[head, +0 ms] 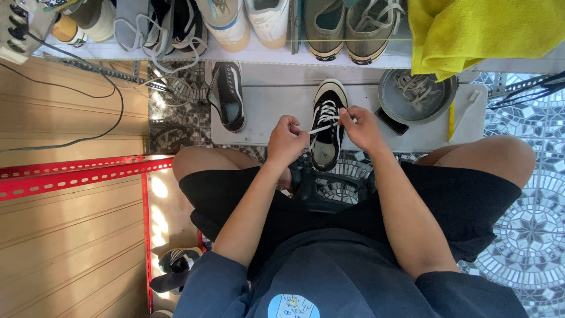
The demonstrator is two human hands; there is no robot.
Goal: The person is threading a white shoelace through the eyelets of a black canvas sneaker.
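Observation:
A black sneaker (327, 126) with a white toe cap and white laces stands on a low grey board (265, 106), its toe pointing away from me. My left hand (286, 140) pinches a white lace end (319, 128) at the shoe's left side. My right hand (360, 126) grips the lace at the shoe's right side near the eyelets. Both hands sit close together over the shoe's opening. A second black sneaker (227, 94) lies on the board to the left, apart from my hands.
A shelf (265, 54) with several shoes runs along the top. A yellow cloth (471, 32) hangs at the upper right above a grey bowl (416, 97) holding laces. A red metal frame (82, 174) and cables lie at the left. The floor is patterned tile.

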